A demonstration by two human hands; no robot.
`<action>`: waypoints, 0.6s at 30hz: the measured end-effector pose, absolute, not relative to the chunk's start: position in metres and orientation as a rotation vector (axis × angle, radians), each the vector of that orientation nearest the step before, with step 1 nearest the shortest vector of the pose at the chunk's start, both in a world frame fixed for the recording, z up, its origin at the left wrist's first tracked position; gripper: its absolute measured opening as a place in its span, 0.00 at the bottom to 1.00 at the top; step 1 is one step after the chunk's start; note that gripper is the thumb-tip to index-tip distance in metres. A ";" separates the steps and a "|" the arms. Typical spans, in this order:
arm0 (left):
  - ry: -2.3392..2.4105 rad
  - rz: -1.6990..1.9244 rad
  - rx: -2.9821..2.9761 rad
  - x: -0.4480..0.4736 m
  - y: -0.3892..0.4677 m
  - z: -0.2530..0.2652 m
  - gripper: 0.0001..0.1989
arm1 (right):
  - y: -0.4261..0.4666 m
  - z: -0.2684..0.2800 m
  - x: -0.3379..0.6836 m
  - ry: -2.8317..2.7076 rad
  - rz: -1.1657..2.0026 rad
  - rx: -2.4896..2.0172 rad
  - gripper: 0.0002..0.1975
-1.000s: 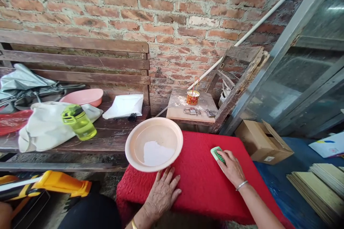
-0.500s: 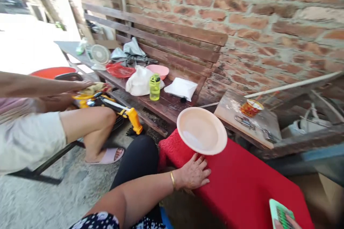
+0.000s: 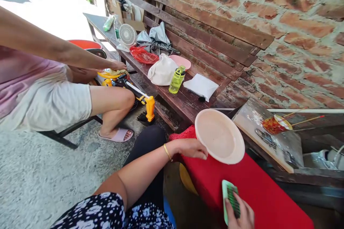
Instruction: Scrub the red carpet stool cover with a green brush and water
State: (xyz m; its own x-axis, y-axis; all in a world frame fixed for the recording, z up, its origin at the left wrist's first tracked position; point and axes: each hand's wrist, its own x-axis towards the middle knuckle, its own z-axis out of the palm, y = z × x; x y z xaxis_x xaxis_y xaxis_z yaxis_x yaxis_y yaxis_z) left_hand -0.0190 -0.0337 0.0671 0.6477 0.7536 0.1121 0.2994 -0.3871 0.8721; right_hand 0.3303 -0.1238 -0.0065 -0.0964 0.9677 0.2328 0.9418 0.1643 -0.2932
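Observation:
My right hand (image 3: 240, 212) grips a light green brush (image 3: 231, 200) with dark green bristles, held over the red cloth (image 3: 264, 182) at the lower right. Against the near left rim of a pale round basin (image 3: 219, 134) is my left hand (image 3: 191, 148), its fingers curled and pressed together above the cloth. Whether those fingers pinch anything is hidden. The basin rests on the red-covered surface, and its inside looks wet.
Another person's arm (image 3: 61, 52) reaches over a yellow and black toy (image 3: 145, 103) at left. A wooden bench (image 3: 185, 105) bears a yellow-green bottle (image 3: 177, 79), white bag (image 3: 162, 70) and fan (image 3: 127, 35). At right, a board (image 3: 268, 146) carries a decorated cup (image 3: 276, 124).
My right hand has brought the brush leftward and further into view. My left hand has gone from spread on the cloth to curled fingers beside the basin rim. The view has shifted.

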 end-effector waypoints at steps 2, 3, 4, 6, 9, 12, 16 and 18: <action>0.913 0.914 1.744 -0.029 -0.028 0.073 0.10 | -0.118 -0.008 0.279 -2.067 0.235 -1.708 0.23; 1.005 1.034 1.635 -0.031 -0.026 0.074 0.11 | -0.115 -0.006 0.253 -2.086 0.291 -1.641 0.23; 1.108 1.137 1.533 -0.032 -0.024 0.074 0.12 | -0.112 -0.003 0.228 -2.123 0.322 -1.576 0.22; 1.274 1.278 1.386 -0.032 -0.021 0.074 0.12 | -0.105 0.002 0.187 -2.209 0.316 -1.472 0.22; 1.347 1.355 1.321 -0.031 -0.018 0.073 0.13 | -0.091 0.002 0.154 -2.331 0.208 -1.409 0.23; 1.339 1.377 1.330 -0.031 -0.018 0.075 0.13 | -0.080 -0.004 0.159 -2.359 0.087 -1.478 0.26; 1.393 1.343 1.385 -0.031 -0.021 0.076 0.13 | -0.079 -0.004 0.202 -2.279 0.061 -1.685 0.29; 1.431 1.317 1.417 -0.031 -0.022 0.077 0.13 | -0.083 0.001 0.224 -2.211 0.036 -1.789 0.33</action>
State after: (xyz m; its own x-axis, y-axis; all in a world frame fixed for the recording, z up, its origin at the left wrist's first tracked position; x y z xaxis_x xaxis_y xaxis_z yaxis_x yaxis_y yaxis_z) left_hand -0.0308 -0.0222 0.0774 -0.1379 0.9770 0.1626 0.2426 -0.1258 0.9619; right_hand 0.2237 -0.0830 0.0009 -0.1825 0.9600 0.2122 0.9527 0.2260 -0.2034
